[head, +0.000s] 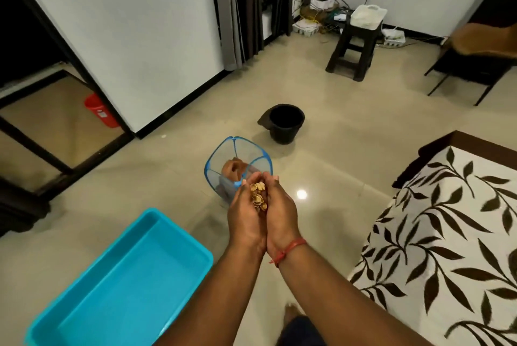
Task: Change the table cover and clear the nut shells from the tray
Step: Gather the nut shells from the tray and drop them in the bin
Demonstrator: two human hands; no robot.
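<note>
My left hand (244, 220) and my right hand (281, 213) are cupped together side by side, holding a heap of pale nut shells (258, 196) between the palms. The hands hover just in front of a blue mesh basket (237, 162) on the floor, which has brown cloth inside. The turquoise plastic tray (84, 298) lies at the lower left with nothing in it. A table with a white cover printed with dark leaves (447, 247) fills the right side.
A black bucket (286, 123) stands on the beige tiled floor beyond the basket. A dark stool (354, 49) with a white container is at the back, cables behind it. A chair (475, 57) is far right, a red bin (100, 110) far left.
</note>
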